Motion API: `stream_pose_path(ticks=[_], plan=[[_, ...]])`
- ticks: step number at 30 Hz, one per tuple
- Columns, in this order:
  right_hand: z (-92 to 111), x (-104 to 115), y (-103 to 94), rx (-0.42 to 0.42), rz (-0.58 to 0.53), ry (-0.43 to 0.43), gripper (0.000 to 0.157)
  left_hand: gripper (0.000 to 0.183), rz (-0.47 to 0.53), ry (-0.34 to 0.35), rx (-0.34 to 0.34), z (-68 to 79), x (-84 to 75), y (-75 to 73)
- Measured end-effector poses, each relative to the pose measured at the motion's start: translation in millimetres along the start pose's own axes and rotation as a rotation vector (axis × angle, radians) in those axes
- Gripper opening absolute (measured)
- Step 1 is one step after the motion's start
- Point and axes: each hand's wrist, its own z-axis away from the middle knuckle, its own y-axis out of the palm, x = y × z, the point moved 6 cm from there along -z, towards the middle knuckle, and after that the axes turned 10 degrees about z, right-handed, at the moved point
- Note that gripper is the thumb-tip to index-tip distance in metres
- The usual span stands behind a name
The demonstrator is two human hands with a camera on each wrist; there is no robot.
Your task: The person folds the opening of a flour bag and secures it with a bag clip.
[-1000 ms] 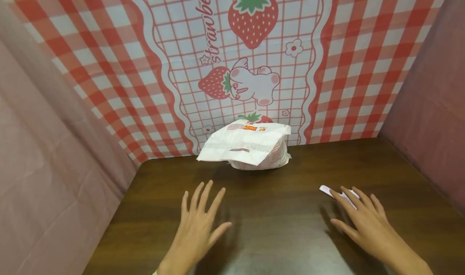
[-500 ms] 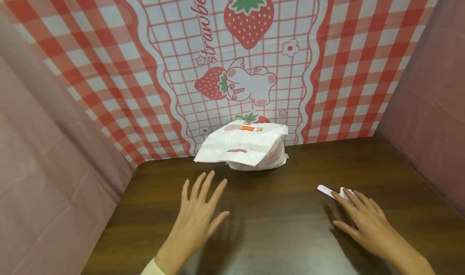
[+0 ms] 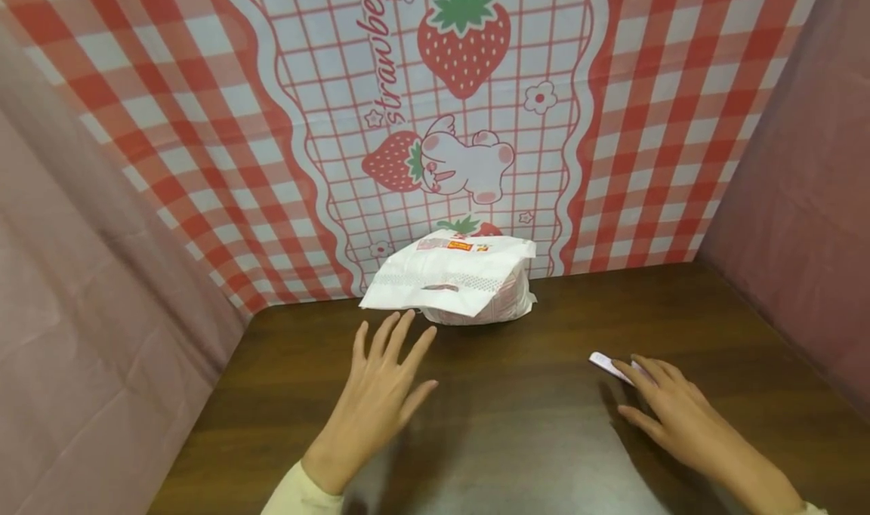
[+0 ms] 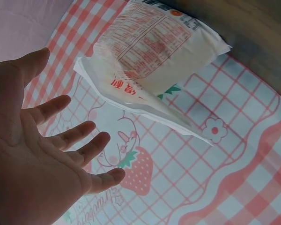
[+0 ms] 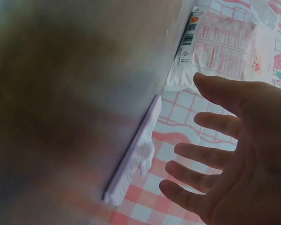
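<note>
A white plastic bag with a cut-out handle slot stands at the back of the table, its top flap folded toward me. Red print covers the side of the bag in the left wrist view. My left hand is in the air just in front of it, fingers spread and holding nothing. On the right, my right hand hovers over a slim lilac-white bar, partly hiding it from above. The right wrist view shows this bar lying flat, with a small raised tab, apart from the relaxed fingers.
The dark wooden table ends at a wall cloth with strawberries and red checks, close behind the bag. Pink curtains hang along the left and right sides.
My left hand has moved forward, closer to the bag, and more sleeve shows. The right hand has shifted slightly, covering more of the lilac bar's right part. Bag and bar stay put.
</note>
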Motion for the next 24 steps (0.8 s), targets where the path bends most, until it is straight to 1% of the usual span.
stream_pose_path(ticks=[3, 5, 10, 13, 17, 20, 24], plan=[[-6, -2, -0.1, 0.010, 0.005, -0.004, 0.065, 0.072, 0.013, 0.006, -0.010, -4.5, -1.0, -0.5], [-8, -4, 0.6, 0.034, 0.006, -0.007, 0.063, 0.071, 0.011, 0.010, -0.013, -7.5, -2.0, -0.7], [-15, -8, 1.4, 0.070, 0.011, -0.038, 0.059, 0.068, 0.008, 0.001, -0.005, -14.1, -3.0, -0.3], [-22, -11, 0.3, 0.054, 0.020, -0.060, 0.055, 0.066, 0.000, -0.008, 0.000, -18.0, -2.7, 0.0], [-30, -17, 0.1, 0.035, 0.032, -0.063, 0.047, 0.066, 0.002, -0.010, 0.001, -23.5, -3.6, 0.1], [-33, -23, 3.1, 0.064, 0.037, -0.046, 0.042, 0.064, 0.012, -0.013, 0.010, -27.8, -4.6, 1.3], [-36, -29, 9.8, 0.111, 0.038, -0.034, 0.039, 0.061, 0.010, -0.019, 0.018, -33.4, -4.5, 2.5]])
